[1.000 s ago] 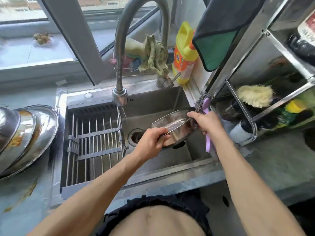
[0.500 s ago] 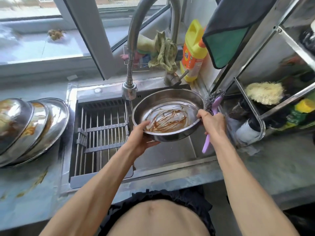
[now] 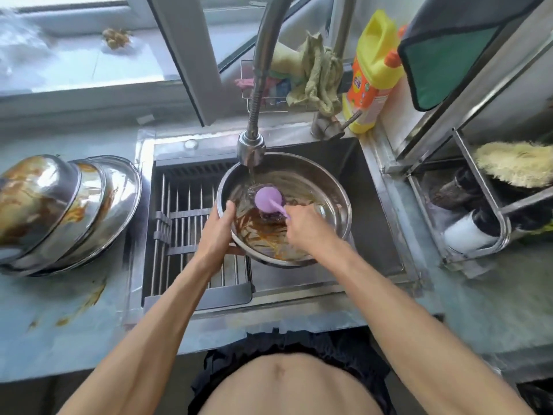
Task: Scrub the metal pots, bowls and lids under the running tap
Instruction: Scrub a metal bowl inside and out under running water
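Observation:
A round metal bowl (image 3: 326, 187), streaked with brown sauce inside, sits over the sink under the tap head (image 3: 250, 146), and water runs into it. My left hand (image 3: 217, 232) grips the bowl's left rim, thumb inside. My right hand (image 3: 305, 227) holds the purple handle of a steel-wool scrubber (image 3: 267, 199), whose head presses on the bowl's inner bottom. Three dirty metal bowls (image 3: 59, 211) lie stacked upside down on the counter at the left.
A slatted drying rack (image 3: 185, 235) covers the sink's left half. A yellow detergent bottle (image 3: 374, 70) and rags (image 3: 317, 73) stand behind the sink. A metal shelf rack (image 3: 478, 205) with brushes is at the right. Sauce smears (image 3: 83, 304) mark the left counter.
The bowl came level under the tap. My right hand let go of the bowl's right rim and brought the scrubber down inside it; my left hand still holds the left rim.

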Action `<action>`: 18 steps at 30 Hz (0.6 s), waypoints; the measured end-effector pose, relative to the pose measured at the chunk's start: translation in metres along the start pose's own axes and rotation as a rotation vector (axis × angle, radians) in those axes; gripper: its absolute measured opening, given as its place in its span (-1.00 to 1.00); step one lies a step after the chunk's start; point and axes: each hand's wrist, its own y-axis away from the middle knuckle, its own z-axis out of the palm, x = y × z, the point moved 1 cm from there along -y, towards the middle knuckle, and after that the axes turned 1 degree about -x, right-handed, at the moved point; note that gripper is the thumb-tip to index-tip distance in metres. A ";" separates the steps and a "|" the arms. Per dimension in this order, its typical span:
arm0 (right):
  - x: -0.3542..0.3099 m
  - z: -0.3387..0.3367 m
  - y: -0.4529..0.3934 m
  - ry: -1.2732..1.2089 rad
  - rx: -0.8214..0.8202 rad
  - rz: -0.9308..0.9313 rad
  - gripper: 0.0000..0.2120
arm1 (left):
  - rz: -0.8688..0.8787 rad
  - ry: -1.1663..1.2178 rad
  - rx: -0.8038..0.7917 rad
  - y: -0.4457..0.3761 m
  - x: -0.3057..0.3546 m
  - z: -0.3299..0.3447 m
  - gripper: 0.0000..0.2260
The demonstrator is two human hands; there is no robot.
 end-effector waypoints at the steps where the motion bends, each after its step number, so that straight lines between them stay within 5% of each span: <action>1: -0.007 0.007 0.000 0.052 -0.026 -0.080 -0.80 | 0.002 -0.002 0.010 0.000 -0.001 0.001 -0.66; 4: -0.018 0.009 -0.009 0.136 -0.072 -0.160 -0.75 | 0.015 -0.025 0.048 -0.004 -0.004 -0.006 -0.72; 9: 0.002 -0.013 -0.049 0.248 0.050 0.123 -0.75 | 0.050 -0.058 0.022 -0.006 -0.006 -0.012 -0.74; 14: -0.031 0.022 -0.026 0.127 -0.162 -0.051 -0.74 | -0.006 -0.056 0.046 -0.017 0.004 -0.008 -0.80; 18: -0.004 0.003 -0.048 0.100 -0.049 0.103 -0.75 | -0.025 -0.071 -0.001 -0.011 0.003 -0.008 -0.78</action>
